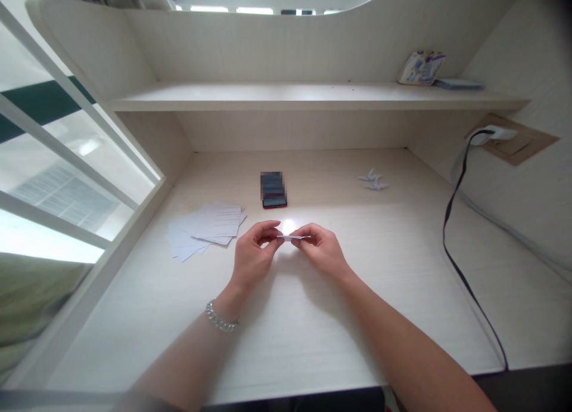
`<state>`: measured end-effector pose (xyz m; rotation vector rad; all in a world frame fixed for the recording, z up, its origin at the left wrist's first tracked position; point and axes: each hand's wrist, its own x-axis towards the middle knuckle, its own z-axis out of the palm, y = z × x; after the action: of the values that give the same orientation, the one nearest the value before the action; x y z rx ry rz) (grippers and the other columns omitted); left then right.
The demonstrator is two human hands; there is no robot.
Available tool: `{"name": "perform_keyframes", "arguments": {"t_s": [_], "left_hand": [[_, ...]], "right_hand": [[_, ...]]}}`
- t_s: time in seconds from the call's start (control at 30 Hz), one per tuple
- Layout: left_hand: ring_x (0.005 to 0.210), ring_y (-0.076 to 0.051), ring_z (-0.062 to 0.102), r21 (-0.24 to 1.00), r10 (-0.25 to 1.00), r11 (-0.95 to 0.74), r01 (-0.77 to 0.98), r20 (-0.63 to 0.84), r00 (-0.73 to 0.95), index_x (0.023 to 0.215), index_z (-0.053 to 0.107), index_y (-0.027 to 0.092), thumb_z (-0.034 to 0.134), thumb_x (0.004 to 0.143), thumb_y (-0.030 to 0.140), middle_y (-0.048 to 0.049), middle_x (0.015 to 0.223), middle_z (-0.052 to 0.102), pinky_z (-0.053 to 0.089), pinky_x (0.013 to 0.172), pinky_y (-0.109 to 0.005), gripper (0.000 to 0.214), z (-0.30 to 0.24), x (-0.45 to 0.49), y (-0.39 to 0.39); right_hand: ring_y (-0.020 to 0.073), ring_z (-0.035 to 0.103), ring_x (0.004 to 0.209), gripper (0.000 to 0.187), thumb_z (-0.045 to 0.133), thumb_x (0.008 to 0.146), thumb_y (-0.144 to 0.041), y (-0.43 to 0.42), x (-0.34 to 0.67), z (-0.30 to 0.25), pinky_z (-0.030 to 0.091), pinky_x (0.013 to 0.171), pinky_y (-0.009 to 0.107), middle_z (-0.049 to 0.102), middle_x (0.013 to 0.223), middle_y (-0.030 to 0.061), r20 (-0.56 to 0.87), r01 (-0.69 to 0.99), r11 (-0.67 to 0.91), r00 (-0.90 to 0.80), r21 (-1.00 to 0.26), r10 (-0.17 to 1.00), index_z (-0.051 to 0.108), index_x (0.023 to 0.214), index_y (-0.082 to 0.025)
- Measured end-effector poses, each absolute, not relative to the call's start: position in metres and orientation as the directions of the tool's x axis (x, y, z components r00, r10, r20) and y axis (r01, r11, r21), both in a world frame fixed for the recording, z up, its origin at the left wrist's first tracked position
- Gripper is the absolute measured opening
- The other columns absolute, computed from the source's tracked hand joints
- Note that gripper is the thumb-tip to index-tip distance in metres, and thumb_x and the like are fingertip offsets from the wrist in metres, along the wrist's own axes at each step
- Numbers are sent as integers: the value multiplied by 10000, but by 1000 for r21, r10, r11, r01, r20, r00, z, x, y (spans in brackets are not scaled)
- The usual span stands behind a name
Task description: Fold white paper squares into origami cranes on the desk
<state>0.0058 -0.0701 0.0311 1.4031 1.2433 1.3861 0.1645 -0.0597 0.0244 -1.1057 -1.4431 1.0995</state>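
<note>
A small folded piece of white paper [289, 237] is seen nearly edge-on above the middle of the desk. My left hand [257, 248] pinches its left end between thumb and fingers, and a chain bracelet circles that wrist. At the other end, my right hand [320, 248] grips the paper the same way. Just beyond my hands lies a phone [273, 190] with its screen blurred. Several loose sheets of paper [210, 224], some with lines on them, overlap to the left of my left hand.
Small folded paper figures [373, 179] rest at the back right of the desk [286, 340]. A dark cable [451, 251] runs from the wall socket [518, 139] down over the desk's right side. Above, a shelf [268, 93] carries a colourful packet [420, 68]. White bars [67, 132] border the left.
</note>
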Motion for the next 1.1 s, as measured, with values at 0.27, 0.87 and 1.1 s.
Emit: {"name": "perform_keyframes", "arguments": {"t_s": [0.27,0.87,1.1], "left_hand": [[783,-157,647,964,963,-258,64,262,-59,1004,617,159,657,713,186,-54,839,677,534,755,-298,295,30,9,-72],[724,-162,643,941,957,-225,253,262,-125,794,678,169,672,707,310,-46,791,689,526,675,-275,165,33,8,-74],[754,-163,634,917,954,-234,323,281,-105,809,679,186,642,732,337,-45,828,676,514,647,-264,173,33,7,-73]], "right_hand": [[180,631,841,102,632,758,-235,-67,158,25,501,785,323,686,873,34,278,110,292,-123,-950,953,686,842,-214],[176,633,734,205,745,636,-308,-63,153,18,516,729,344,681,757,35,31,-214,8,-100,-977,994,676,777,-176],[186,631,761,231,737,647,-326,-63,153,16,515,741,351,675,775,40,24,-215,-2,-118,-977,993,664,805,-174]]}}
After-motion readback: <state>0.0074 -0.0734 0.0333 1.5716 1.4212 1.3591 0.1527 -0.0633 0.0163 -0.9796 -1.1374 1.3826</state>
